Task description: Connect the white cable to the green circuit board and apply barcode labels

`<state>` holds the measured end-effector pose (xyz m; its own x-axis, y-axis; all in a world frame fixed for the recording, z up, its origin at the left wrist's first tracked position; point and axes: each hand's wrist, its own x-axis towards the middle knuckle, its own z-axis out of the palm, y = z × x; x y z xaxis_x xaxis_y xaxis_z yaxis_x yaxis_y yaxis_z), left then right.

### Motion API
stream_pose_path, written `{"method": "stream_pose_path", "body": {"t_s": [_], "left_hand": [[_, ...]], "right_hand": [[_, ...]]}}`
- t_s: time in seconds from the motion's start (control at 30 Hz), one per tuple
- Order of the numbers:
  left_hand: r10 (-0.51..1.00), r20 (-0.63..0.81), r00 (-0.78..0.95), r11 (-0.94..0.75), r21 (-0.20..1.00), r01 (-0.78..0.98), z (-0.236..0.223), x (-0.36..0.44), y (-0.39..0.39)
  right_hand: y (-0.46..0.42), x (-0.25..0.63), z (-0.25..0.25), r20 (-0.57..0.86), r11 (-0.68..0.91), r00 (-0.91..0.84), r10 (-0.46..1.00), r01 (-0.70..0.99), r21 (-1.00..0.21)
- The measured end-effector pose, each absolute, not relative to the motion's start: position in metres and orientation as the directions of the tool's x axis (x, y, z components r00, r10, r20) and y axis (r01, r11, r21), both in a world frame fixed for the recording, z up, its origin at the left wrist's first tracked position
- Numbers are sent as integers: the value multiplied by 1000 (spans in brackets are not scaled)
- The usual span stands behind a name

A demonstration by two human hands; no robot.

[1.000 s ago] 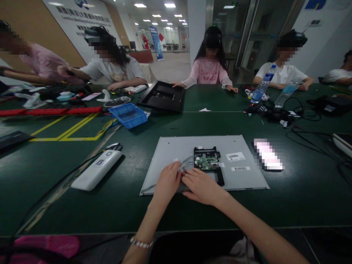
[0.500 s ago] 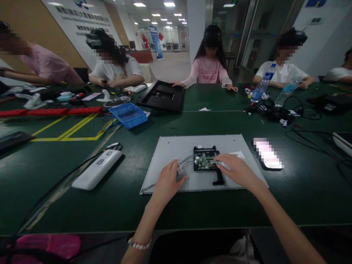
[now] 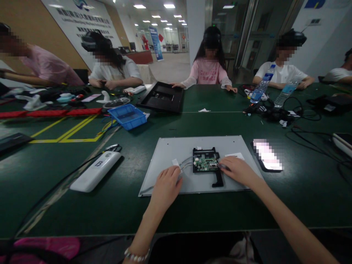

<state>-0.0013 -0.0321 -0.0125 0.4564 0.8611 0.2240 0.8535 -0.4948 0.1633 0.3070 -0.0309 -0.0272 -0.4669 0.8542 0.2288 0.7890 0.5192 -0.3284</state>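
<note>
A light grey panel (image 3: 165, 154) lies flat on the green table. On its middle sits a green circuit board (image 3: 204, 164) in a black frame (image 3: 217, 179), with thin grey cables (image 3: 187, 163) running out to the left. My left hand (image 3: 167, 185) is closed, its thumb and fingers pinched on the cables near a small white tag (image 3: 175, 162). At the board's right edge, my right hand (image 3: 238, 170) has its fingertips pressed together; a small greyish piece shows at them, too blurred to name. A white label (image 3: 235, 156) lies partly behind that hand.
A phone (image 3: 266, 156) lies right of the panel, a white power bank (image 3: 96, 171) with a cable to its left. Farther back are a blue tray (image 3: 128, 116), a black housing (image 3: 162, 97) and two bottles (image 3: 262, 84). Several people sit across the table.
My left hand has drawn down slightly and closed more tightly, exposing the white tag. My right hand has slid a little to the right, from over the board to its edge.
</note>
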Motion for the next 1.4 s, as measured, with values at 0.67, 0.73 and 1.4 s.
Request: {"method": "stream_pose_path", "body": {"t_s": [0.67,0.73,1.4], "left_hand": [[830,289,477,-502,14,865,13,-28,5],[853,220,474,-489,19,872,7,-30,6],[766,88,637,-633,-72,771,10,92,66]], "right_hand": [[-34,352,-54,321,245,-184,929,956,-162],[-36,351,-54,321,216,-147,936,957,-194],[-35,342,-55,370,198,-33,929,887,-418]]}}
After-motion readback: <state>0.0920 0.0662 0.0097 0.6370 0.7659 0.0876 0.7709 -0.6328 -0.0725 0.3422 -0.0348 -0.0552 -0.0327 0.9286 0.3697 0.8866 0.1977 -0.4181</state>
